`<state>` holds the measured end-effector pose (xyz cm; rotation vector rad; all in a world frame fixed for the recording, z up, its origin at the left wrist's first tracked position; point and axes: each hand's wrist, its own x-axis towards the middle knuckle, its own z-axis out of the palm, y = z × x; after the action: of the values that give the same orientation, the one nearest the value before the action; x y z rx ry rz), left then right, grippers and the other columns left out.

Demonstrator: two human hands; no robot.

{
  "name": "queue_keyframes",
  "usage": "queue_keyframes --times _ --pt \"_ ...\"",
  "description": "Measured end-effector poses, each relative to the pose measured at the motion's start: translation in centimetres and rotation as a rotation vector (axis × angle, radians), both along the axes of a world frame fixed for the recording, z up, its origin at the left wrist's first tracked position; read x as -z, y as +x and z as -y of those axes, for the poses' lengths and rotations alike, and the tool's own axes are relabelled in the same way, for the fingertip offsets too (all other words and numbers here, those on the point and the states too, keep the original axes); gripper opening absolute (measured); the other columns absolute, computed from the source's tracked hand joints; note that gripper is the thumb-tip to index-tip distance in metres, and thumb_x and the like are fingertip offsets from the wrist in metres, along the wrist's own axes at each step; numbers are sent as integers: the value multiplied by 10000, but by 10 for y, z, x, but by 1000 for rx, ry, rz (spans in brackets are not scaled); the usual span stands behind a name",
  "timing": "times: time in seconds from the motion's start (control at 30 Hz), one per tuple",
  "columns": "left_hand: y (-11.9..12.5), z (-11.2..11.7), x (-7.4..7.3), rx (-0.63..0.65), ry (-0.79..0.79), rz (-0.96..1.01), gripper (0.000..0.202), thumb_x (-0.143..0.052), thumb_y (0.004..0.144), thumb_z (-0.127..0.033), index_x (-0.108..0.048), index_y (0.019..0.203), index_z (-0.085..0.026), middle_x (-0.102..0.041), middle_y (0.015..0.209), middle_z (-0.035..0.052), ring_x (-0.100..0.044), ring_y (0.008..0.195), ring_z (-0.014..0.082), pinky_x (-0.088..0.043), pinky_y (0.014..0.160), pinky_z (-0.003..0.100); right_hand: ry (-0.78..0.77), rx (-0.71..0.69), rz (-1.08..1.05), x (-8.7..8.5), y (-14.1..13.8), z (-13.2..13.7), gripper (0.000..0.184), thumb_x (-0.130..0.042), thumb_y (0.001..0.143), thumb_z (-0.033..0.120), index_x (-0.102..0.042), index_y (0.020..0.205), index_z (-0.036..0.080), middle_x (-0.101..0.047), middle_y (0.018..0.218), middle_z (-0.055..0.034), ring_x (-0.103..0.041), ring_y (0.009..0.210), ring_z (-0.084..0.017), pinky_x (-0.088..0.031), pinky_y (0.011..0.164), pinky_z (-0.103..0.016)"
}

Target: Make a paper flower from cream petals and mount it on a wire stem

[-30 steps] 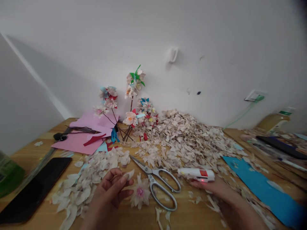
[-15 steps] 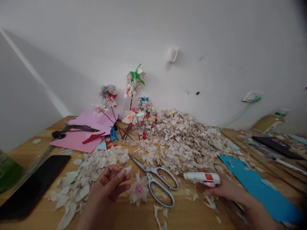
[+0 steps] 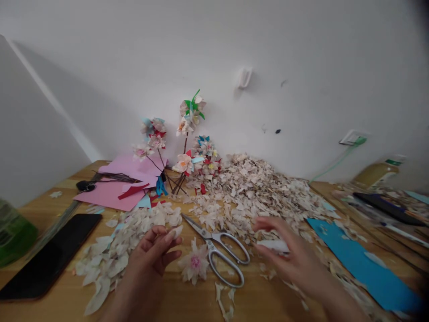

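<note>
One small, pale cream petal (image 3: 176, 231)

I saw my left hand (image 3: 152, 255) and right hand (image 3: 288, 261) bare, and the forearms uncovered down to the bottom edge of the view. The left hand's fingernails looked longish and pale. The right hand was too blurred to show finer detail.

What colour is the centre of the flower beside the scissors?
Pink, on the flower, head view.
</note>
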<state>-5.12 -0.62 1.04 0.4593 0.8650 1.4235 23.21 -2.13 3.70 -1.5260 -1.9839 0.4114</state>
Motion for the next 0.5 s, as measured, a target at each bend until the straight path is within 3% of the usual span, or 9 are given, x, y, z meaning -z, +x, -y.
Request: queue_keyframes --times 0.07,0.2,0.33,0.5 --pt "-2 0 -2 8 6 34 238 -778 571 -59 -608 690 -174 -674 598 -47 -672 571 110 -570 466 159 1 -226 67 3 -35 -11 348 -445 852 168 -460 1193 232 -612 1037 -71 -556 998 -213 -431 882 -366" --pt "-8 2 -6 95 29 116 237 -768 589 -58 -641 749 -179 -652 613 -48 -660 572 99 -561 462 149 -102 -332 210 23 -76 -31 515 -440 748 4 -480 1224 197 -612 1013 -87 -543 982 -222 -423 855 -330" --pt "-12 2 -6 181 21 180 300 -798 559 -89 -659 808 -181 -669 648 -20 -661 598 116 -563 475 168 -147 -389 200 41 -87 -37 612 -438 709 -16 -435 1281 202 -579 1107 -97 -532 1043 -220 -410 889 -323" --pt "-13 -2 0 240 4 236 338 -817 540 -101 -667 833 -176 -681 655 4 -657 611 117 -574 518 191 -198 -438 119 46 -92 -34 673 -504 701 35 -354 1329 222 -553 1186 -87 -503 1109 -219 -387 939 -342"
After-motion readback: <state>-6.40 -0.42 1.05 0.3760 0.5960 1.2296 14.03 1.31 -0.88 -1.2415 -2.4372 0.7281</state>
